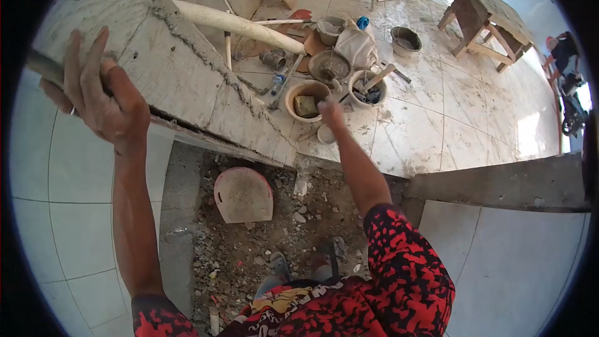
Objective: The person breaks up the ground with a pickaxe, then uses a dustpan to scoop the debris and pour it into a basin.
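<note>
Grip at ten o'clock: left hand (103,97) clasped on grey bar (45,67) against the tiled ledge (187,81). Right hand (329,112) reaches toward twelve o'clock, at the rim of cream bucket (289,103) holding a block (306,106). Whether its fingers are closed cannot be told.

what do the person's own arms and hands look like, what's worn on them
Both arms wear short sleeves of red fabric with a black speckled pattern. The left sleeve shows only at the bottom edge of the picture; the right sleeve covers the upper arm to about the elbow. Below them the forearms are bare. The left hand and the right hand wear no gloves.
</note>
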